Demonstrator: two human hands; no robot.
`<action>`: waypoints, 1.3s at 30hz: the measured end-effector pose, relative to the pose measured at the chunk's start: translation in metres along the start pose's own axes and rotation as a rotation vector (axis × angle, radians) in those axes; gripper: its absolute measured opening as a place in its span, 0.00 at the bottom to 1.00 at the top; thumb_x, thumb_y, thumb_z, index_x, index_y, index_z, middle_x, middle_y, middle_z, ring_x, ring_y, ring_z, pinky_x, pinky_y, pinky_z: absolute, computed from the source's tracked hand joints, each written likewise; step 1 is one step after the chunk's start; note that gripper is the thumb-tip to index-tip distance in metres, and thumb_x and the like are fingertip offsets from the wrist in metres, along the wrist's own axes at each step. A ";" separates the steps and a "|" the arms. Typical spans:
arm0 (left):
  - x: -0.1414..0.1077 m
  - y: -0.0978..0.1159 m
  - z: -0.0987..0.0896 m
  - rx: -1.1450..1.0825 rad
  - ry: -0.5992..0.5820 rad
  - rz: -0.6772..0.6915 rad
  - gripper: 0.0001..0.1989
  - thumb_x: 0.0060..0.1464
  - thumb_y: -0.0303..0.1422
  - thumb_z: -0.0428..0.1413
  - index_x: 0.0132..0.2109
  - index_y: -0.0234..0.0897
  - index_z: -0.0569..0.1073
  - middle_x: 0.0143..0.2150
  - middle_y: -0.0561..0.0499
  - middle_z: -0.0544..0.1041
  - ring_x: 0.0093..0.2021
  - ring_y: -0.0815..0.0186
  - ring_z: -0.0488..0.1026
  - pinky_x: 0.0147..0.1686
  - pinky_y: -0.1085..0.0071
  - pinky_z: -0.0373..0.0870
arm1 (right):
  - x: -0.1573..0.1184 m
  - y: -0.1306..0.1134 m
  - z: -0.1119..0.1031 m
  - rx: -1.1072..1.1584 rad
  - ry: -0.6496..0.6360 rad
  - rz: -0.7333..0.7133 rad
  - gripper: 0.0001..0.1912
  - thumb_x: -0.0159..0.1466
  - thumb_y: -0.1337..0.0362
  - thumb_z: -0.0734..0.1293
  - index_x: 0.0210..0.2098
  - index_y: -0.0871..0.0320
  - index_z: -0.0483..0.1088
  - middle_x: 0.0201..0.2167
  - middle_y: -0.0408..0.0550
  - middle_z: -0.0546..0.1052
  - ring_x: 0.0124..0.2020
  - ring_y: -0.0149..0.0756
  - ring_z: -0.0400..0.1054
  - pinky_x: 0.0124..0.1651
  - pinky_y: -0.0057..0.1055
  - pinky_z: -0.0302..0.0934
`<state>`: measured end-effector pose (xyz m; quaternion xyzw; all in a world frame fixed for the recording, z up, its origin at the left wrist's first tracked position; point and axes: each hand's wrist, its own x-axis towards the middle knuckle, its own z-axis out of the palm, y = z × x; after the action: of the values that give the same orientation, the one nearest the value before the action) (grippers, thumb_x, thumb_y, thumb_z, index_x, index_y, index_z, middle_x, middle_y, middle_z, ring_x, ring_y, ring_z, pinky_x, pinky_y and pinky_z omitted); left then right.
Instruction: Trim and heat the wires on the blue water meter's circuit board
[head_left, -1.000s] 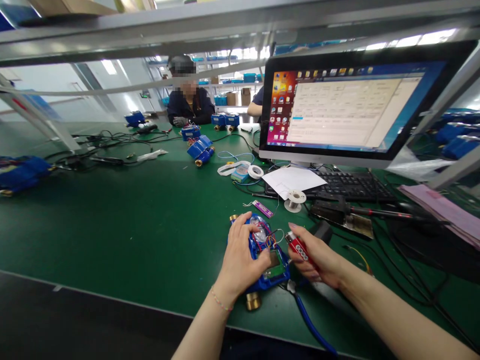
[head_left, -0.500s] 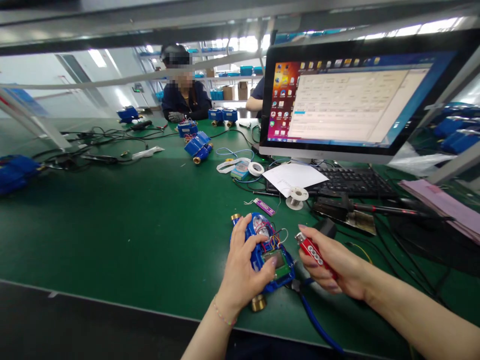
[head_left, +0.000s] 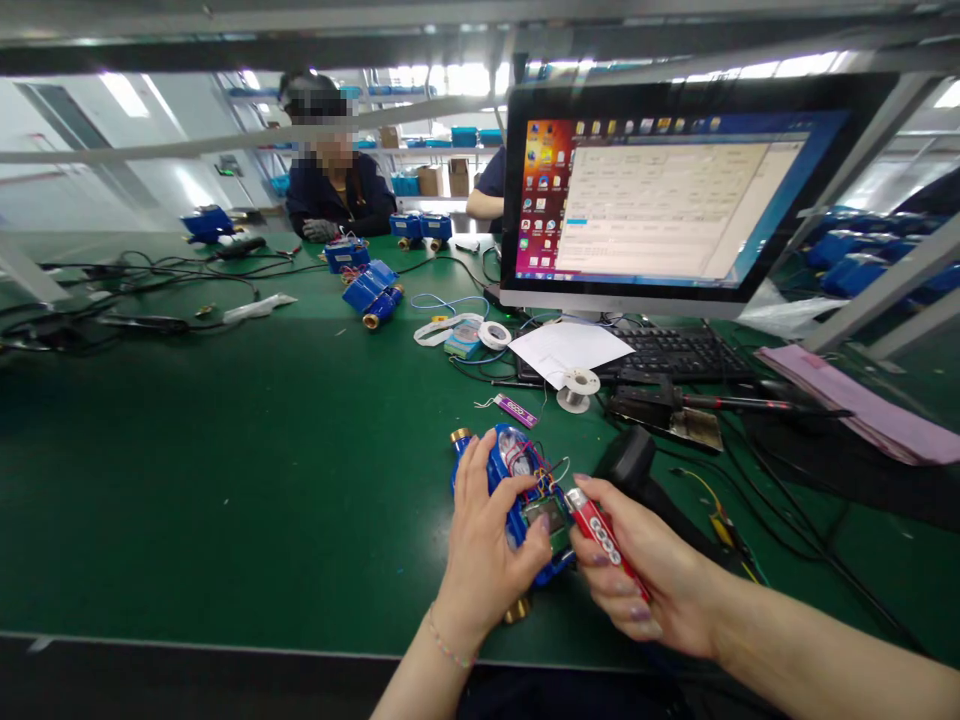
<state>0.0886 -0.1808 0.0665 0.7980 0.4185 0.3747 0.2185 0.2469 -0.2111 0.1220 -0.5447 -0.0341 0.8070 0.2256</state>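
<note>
A blue water meter (head_left: 514, 455) with brass ends lies on the green table near its front edge, its coloured wires and a green circuit board with a small display (head_left: 551, 520) exposed. My left hand (head_left: 491, 530) is wrapped over the meter, fingers on its far side and thumb by the display. In my right hand (head_left: 630, 560) is a red lighter (head_left: 606, 535), its metal top pointing at the wires beside the board. No flame can be made out. The palm of my left hand hides part of the blue body.
A purple-labelled stick (head_left: 516, 410), solder spool (head_left: 577, 390), white paper (head_left: 570, 350) and keyboard (head_left: 675, 355) lie beyond. A soldering iron (head_left: 735, 404) and black heat tool (head_left: 630, 460) are at right. Behind stand a monitor (head_left: 660, 200) and a seated person (head_left: 337, 190); more blue meters (head_left: 371, 290) lie farther back.
My right hand has brought the lighter left, up against the meter's wires. My left hand stays on the meter. The view has shifted, uncovering more of the black tool and a yellow clip.
</note>
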 end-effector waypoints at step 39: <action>-0.002 0.001 0.000 -0.023 0.032 0.014 0.12 0.54 0.30 0.49 0.46 0.39 0.70 0.67 0.45 0.47 0.68 0.53 0.41 0.63 0.46 0.48 | 0.013 -0.008 -0.003 0.059 -0.068 0.034 0.35 0.67 0.48 0.41 0.14 0.60 0.56 0.08 0.40 0.48 0.07 0.25 0.42 0.06 0.19 0.38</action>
<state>0.0886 -0.1829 0.0667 0.7923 0.4121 0.3935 0.2183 0.2483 -0.1991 0.1126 -0.5108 -0.0088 0.8293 0.2264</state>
